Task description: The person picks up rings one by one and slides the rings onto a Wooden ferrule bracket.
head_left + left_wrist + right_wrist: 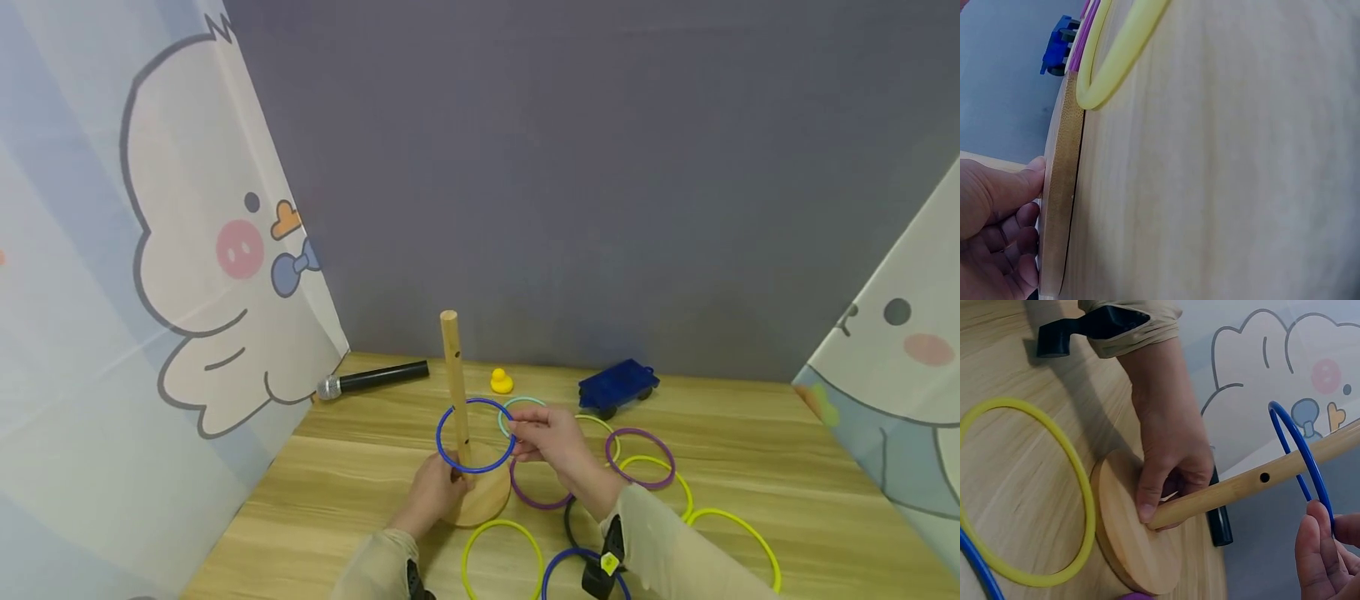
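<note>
A wooden stand has an upright post [453,362] on a round base [489,500]. My left hand [435,493] holds the foot of the post, its thumb down against the base in the right wrist view. My right hand [553,440] pinches the right side of a blue ring [1314,464] between thumb and fingers. The post passes through this ring, which is held partway up, above the base. In the left wrist view, the base's edge [1063,187] stands beside my left thumb and curled fingers.
Yellow rings [467,557], purple rings [672,467] and another blue ring [546,575] lie right and front of the stand. A light green ring [517,400], yellow duck [502,382], blue toy cart [617,387] and microphone [382,377] are farther back, before a grey wall [600,183].
</note>
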### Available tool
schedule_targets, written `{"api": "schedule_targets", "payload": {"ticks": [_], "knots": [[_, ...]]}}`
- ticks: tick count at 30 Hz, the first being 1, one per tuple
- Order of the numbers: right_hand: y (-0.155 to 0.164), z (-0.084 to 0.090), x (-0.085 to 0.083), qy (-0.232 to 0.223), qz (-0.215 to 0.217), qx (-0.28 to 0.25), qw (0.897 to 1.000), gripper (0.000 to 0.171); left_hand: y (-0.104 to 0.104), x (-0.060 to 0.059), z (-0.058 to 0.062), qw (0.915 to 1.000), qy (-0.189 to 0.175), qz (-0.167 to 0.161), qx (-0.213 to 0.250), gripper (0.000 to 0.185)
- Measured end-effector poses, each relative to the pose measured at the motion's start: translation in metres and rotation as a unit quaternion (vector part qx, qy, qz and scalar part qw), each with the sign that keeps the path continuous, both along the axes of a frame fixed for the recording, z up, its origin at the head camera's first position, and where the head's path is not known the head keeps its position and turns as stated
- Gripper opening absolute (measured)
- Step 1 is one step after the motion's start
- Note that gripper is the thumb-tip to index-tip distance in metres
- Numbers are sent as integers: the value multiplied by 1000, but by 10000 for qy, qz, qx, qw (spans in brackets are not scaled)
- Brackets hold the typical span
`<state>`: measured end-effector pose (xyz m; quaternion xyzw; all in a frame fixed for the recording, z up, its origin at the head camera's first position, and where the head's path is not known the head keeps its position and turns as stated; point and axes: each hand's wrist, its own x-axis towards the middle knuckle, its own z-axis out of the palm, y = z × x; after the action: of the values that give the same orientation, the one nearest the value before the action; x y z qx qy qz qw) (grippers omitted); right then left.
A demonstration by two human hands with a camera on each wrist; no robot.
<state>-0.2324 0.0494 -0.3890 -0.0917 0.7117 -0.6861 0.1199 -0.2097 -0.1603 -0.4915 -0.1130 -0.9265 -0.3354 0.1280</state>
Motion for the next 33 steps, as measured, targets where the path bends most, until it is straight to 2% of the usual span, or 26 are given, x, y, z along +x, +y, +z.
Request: {"api": "schedule_targets", "payload": {"ticks": [11,19,25,33], "knots": [[6,-18,1,-91,-73,35,9999,29,0,-1,-1,9998,-125,-82,100,19],[6,-27,2,-181,-63,-131,9997,25,-5,-2,-3,9994,314,-118,-116,21],[5,-33,3,-192,-124,-86,9997,25,-7,-3,-6,9998,174,-56,-72,22],[9,-38,1,-241,-249,-71,9994,25,-8,-6,-3,9994,147,-236,191,19]]}}
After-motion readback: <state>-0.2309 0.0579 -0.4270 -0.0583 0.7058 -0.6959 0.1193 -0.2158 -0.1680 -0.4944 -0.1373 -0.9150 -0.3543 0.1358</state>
